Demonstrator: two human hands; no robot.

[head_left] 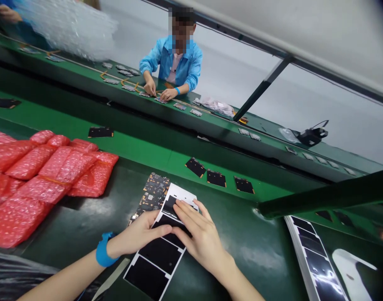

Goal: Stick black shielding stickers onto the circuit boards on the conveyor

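A white backing sheet with black rectangular stickers (158, 254) lies slanted in front of me on the dark green table. My left hand (143, 233), with a blue wristband (105, 251), grips the sheet's left edge, thumb on top and fingers mostly hidden. Across the upper part of the sheet lies my right hand (197, 230), its fingers stretched out over a black sticker. Its thumb is close to my left thumb. Just beyond my left hand, partly tucked by the sheet, is a panel of dark circuit boards (152, 192).
Red bubble-wrap packages (50, 175) are piled at left. A green conveyor belt (160, 152) carries several black-covered boards (216, 178). At right are a green post (323, 194) and a stack of sticker sheets (313, 255). A co-worker in blue (172, 62) handles small boards opposite.
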